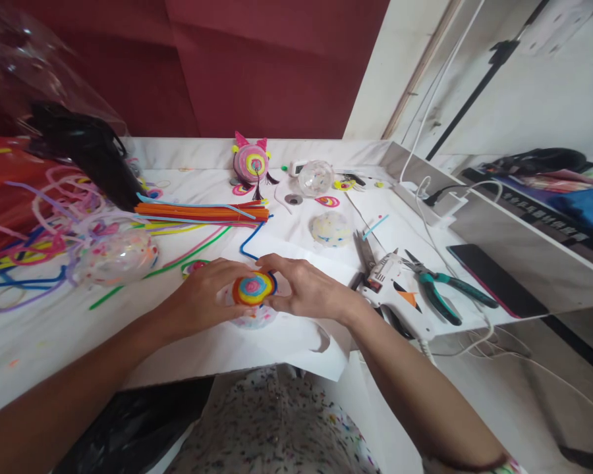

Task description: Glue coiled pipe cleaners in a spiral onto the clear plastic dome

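Between my hands is a coiled disc of fuzzy pipe cleaner (pixel 254 288), with a pink centre and rings of light blue, yellow, orange and red. It lies on top of a clear plastic ball with coloured specks (pixel 254 320), which rests on white paper. My left hand (pixel 207 293) curls around the left side of the disc. From the right, my right hand (pixel 301 286) pinches its edge, where a dark blue pipe cleaner (pixel 250 253) runs along the rim and trails away behind.
Behind lies a bundle of orange pipe cleaners (pixel 202 212). A finished pink ball figure (pixel 251 161) stands at the back. On the right are a glue gun (pixel 395 289), green-handled pliers (pixel 445 289), scissors (pixel 366 253) and a phone (pixel 497 280). More clear balls (pixel 118 257) lie about.
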`<control>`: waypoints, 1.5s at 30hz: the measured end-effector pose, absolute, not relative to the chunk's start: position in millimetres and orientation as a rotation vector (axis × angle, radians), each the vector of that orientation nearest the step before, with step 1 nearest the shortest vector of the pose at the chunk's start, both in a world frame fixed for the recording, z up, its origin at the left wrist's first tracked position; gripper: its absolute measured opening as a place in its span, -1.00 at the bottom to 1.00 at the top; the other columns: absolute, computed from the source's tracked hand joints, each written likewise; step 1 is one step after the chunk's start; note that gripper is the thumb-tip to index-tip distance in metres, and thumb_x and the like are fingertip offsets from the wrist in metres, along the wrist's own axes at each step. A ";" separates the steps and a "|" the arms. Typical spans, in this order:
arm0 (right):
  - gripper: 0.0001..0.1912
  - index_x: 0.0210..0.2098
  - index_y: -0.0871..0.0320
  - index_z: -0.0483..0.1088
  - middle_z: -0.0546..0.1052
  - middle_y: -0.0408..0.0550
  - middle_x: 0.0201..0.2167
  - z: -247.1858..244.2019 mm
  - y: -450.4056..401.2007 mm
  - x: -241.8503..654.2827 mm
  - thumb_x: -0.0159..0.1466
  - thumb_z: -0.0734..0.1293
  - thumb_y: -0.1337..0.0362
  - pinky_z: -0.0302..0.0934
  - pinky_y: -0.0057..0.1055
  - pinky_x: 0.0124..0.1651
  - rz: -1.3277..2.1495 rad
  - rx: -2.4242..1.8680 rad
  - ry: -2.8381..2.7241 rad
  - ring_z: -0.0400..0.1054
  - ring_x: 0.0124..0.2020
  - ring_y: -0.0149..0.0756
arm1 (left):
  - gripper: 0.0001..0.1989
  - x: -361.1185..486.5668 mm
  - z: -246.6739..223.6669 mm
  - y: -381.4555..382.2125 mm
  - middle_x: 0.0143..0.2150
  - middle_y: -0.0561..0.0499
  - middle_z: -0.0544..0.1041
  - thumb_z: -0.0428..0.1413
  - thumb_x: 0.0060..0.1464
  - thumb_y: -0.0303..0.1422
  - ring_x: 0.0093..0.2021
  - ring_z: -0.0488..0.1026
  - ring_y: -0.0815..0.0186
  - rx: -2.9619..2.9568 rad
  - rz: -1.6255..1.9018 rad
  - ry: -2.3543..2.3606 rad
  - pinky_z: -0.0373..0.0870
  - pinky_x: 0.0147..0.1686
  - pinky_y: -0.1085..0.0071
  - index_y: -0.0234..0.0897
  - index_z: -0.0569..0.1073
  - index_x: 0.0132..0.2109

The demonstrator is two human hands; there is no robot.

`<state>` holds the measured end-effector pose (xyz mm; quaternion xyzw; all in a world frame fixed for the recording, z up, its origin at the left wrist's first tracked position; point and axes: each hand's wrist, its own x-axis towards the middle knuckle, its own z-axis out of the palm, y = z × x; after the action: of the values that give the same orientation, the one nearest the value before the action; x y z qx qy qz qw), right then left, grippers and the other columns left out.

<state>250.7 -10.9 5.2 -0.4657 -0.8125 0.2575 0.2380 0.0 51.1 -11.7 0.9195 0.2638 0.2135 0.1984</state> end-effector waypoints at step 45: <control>-0.58 0.19 0.17 0.49 0.62 0.16 0.10 3.6 -24.1 242.7 0.35 0.48 0.44 0.40 -0.05 0.16 0.647 -1.364 -2.157 0.56 0.09 0.00 | -0.58 -18.0 -9.3 29.9 0.19 -0.10 0.68 -0.08 0.45 -0.35 0.09 0.66 0.13 2.753 0.608 0.762 0.59 0.12 0.17 -0.18 0.49 0.30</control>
<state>242.7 -24.1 3.6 -0.5015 -0.7929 0.2378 0.2515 -18.0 29.9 -9.3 0.9369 0.2592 0.2068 0.1105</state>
